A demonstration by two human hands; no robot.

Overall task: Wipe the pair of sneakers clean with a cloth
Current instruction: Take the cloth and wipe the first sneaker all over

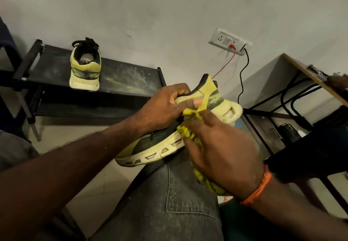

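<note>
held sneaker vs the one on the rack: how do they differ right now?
The held sneaker is gripped by the left hand and lies on its side over the knee; the rack sneaker stands upright, untouched, on the black rack. The held sneaker shows its sidewall and has the yellow cloth pressed on it by the right hand; the rack sneaker shows its heel, no cloth near. Both are yellow-green with dark, grimy patches.

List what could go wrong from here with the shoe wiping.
1. The left hand holds the shoe only by its collar, balanced over a knee; a hard rub from the cloth in the right hand might twist it loose.
2. The cloth looks stained already, so it may smear dirt around.
3. The other shoe sits on a dusty rack and may pick up grime again.
</note>
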